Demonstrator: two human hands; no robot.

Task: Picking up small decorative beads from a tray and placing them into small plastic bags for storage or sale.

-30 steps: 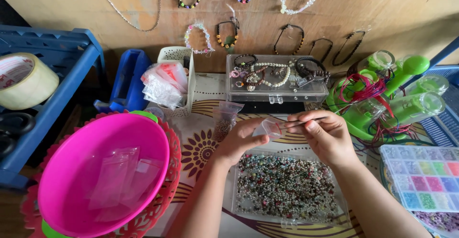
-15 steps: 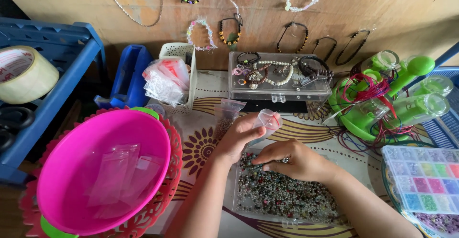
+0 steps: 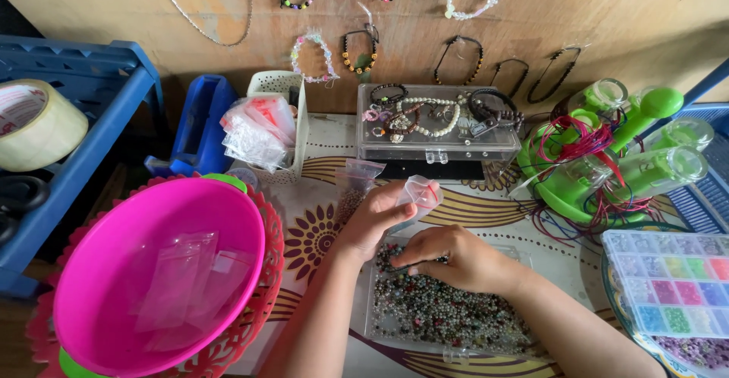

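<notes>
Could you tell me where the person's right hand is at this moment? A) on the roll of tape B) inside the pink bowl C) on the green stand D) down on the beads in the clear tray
D: the right hand rests fingers-down on the mixed beads in the clear tray, while the left hand holds a small clear bag just above.

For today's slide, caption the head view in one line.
Left hand holds a small clear bag while the right hand picks from a tray of beads.

Single head cam, looked steeply down at the counter [image 3: 334, 139] from close range, faced the wooden wall [image 3: 190, 14].
</notes>
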